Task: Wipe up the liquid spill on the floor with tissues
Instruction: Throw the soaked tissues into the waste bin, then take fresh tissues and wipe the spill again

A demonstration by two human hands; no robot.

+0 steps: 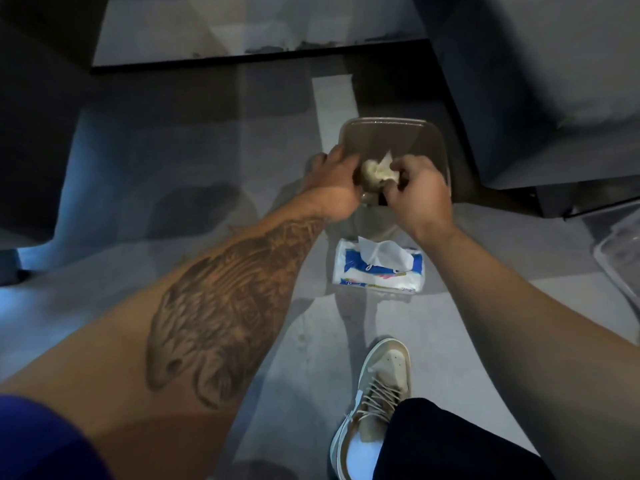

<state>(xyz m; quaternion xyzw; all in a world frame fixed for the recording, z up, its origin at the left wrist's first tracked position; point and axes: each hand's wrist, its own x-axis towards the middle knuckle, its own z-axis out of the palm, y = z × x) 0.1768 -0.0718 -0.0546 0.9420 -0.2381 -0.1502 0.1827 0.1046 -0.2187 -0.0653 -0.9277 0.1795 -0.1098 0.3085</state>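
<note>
A crumpled, stained wad of tissues [375, 172] is held between both hands above a grey-brown bin [398, 135] on the floor. My left hand [337, 181] cups the wad from the left, fingers wrapped under it. My right hand [415, 192] pinches it from the right with curled fingers. A blue-and-white tissue pack [377, 271] lies on the grey floor just below the hands, one white sheet sticking up from its slot. No liquid shows plainly on the floor around the pack.
My beige sneaker [379, 389] stands on the floor at the bottom centre. A dark cabinet [540, 98] rises to the right of the bin. A clear plastic container [620, 251] sits at the right edge. Dark furniture [34, 150] fills the left side.
</note>
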